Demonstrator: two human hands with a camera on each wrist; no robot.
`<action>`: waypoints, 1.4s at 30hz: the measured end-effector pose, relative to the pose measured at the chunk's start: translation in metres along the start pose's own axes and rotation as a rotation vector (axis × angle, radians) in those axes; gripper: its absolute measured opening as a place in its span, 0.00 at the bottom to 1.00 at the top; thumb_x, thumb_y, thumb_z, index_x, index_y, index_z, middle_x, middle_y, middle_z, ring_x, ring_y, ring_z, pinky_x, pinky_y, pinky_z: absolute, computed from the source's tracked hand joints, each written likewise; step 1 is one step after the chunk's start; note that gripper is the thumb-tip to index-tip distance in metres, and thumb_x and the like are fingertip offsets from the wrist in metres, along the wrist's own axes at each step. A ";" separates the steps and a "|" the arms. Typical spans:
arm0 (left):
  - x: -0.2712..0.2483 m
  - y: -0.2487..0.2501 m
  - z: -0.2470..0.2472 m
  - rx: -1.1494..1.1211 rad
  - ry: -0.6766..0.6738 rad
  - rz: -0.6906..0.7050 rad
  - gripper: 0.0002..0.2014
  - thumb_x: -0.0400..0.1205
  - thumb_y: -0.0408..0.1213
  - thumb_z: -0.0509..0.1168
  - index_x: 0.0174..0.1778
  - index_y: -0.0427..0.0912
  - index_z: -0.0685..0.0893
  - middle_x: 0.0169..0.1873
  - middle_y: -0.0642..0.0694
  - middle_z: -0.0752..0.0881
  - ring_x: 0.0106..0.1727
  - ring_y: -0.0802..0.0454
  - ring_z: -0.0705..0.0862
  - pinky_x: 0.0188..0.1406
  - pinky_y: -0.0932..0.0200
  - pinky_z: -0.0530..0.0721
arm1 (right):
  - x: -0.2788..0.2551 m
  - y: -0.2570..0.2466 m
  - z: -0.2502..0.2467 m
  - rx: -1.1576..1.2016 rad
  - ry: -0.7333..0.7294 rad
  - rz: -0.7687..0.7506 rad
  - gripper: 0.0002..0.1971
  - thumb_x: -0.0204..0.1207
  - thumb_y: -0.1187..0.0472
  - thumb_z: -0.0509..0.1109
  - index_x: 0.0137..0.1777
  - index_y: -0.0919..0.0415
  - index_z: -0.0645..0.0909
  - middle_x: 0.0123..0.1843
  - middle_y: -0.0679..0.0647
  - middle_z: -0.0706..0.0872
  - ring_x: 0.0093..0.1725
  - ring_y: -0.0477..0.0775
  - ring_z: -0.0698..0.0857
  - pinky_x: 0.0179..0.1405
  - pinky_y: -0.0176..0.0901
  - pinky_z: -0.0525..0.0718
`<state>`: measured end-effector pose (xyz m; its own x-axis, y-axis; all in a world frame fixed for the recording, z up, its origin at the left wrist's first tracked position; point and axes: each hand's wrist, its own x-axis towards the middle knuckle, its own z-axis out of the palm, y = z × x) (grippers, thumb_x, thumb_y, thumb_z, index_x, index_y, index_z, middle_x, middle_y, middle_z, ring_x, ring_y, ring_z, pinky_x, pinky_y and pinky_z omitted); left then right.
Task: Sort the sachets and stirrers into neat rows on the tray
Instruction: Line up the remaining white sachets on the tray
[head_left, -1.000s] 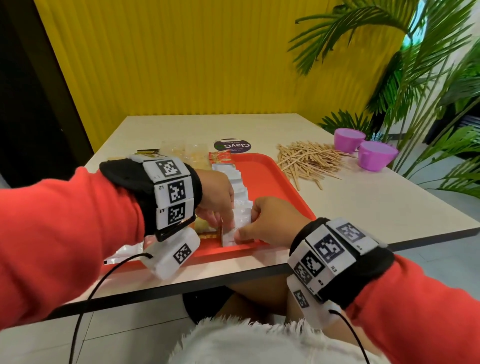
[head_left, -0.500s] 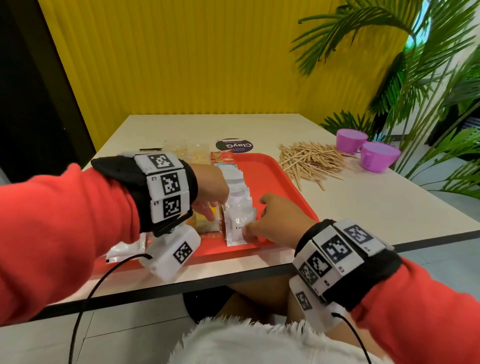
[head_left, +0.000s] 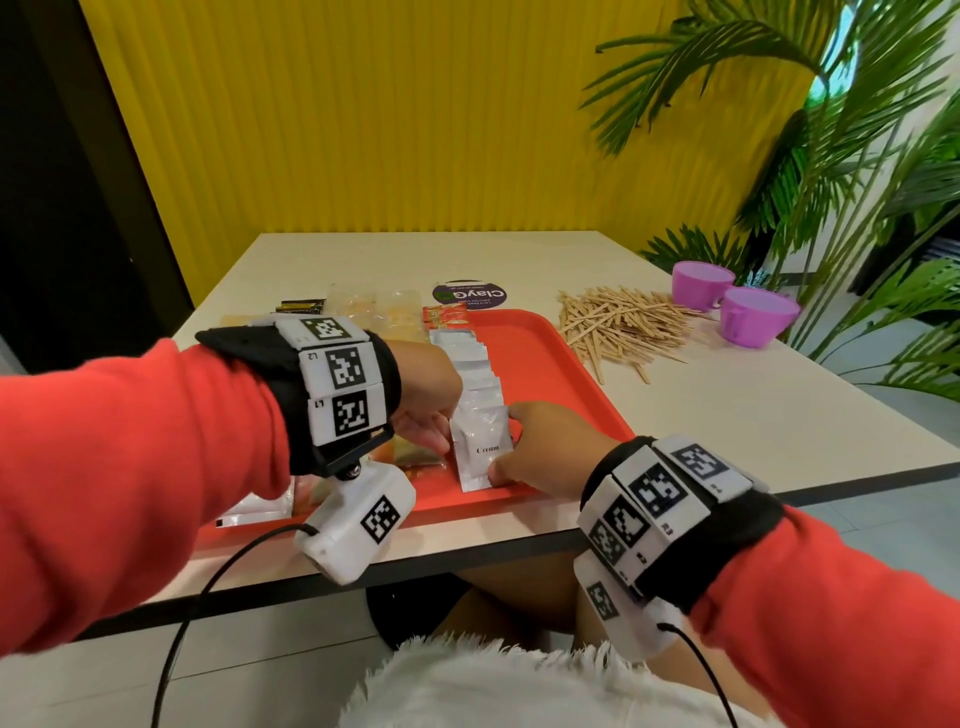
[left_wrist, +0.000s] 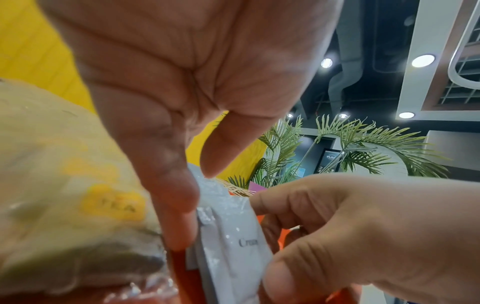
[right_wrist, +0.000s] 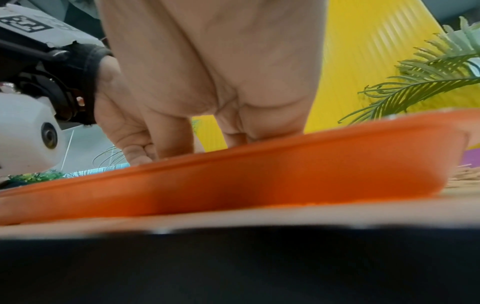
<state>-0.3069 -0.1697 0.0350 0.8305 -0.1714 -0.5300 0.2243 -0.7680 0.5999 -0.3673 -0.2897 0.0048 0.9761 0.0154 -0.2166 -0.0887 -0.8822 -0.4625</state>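
Red tray (head_left: 545, 358), near edge of table (head_left: 727, 415). Contents, left to right:

- White sachets (head_left: 254, 506), lying flat at the tray's left end.
- Tea sachets (left_wrist: 78, 195), clear-wrapped, under the left hand (head_left: 426, 400).
- Left hand: grip relaxed, straight fingertips (left_wrist: 179, 226) touching the left edge of the Cream sachet (head_left: 483, 447).
- Cream sachet: front of a row of white sachets (head_left: 475, 364) overlapping toward the tray's far side.
- Right hand (head_left: 550, 452): grip pinching the Cream sachet's right edge.

Off tray, right: wooden stirrers (head_left: 618, 325), heaped; two purple cups (head_left: 753, 317).
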 end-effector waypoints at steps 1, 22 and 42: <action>-0.001 -0.001 0.000 -0.015 0.015 0.005 0.10 0.85 0.26 0.54 0.55 0.30 0.78 0.40 0.36 0.84 0.24 0.49 0.82 0.15 0.64 0.81 | -0.001 0.000 -0.001 0.038 -0.015 -0.006 0.16 0.73 0.61 0.72 0.61 0.61 0.80 0.54 0.56 0.86 0.52 0.55 0.83 0.41 0.39 0.77; -0.013 -0.003 0.015 -0.730 -0.015 0.190 0.29 0.85 0.54 0.51 0.82 0.52 0.55 0.82 0.44 0.55 0.81 0.44 0.59 0.73 0.41 0.62 | 0.003 -0.009 -0.007 1.010 0.009 0.208 0.14 0.83 0.51 0.59 0.47 0.62 0.77 0.38 0.54 0.76 0.33 0.49 0.73 0.39 0.41 0.72; -0.024 -0.032 -0.036 0.329 0.222 0.010 0.22 0.87 0.38 0.54 0.77 0.34 0.66 0.78 0.39 0.66 0.78 0.43 0.66 0.72 0.54 0.66 | 0.009 -0.019 -0.013 0.903 0.027 0.184 0.29 0.83 0.47 0.58 0.78 0.64 0.65 0.76 0.60 0.72 0.71 0.60 0.74 0.74 0.57 0.70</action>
<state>-0.3153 -0.1188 0.0505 0.9300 -0.0701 -0.3607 0.0701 -0.9298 0.3614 -0.3547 -0.2792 0.0231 0.9345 -0.1095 -0.3386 -0.3531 -0.1668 -0.9206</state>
